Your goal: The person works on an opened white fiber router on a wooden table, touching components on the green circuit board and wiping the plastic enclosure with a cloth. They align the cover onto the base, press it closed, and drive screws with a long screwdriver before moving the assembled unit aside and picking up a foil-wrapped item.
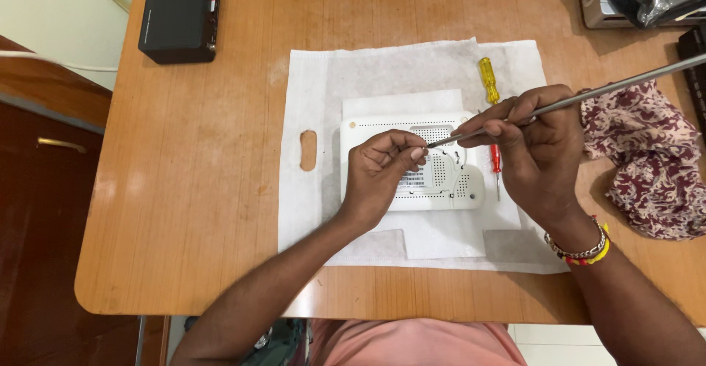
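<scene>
At frame centre I see the white router lying on a white cloth bag. My left hand pinches at its casing; my right hand grips a long metal rod, tip touching the router. Yellow screwdriver just above.

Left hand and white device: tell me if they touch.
Touching. The head view shows the left hand resting on the white device, fingers curled on its vented face, with no gap visible between them.
</scene>
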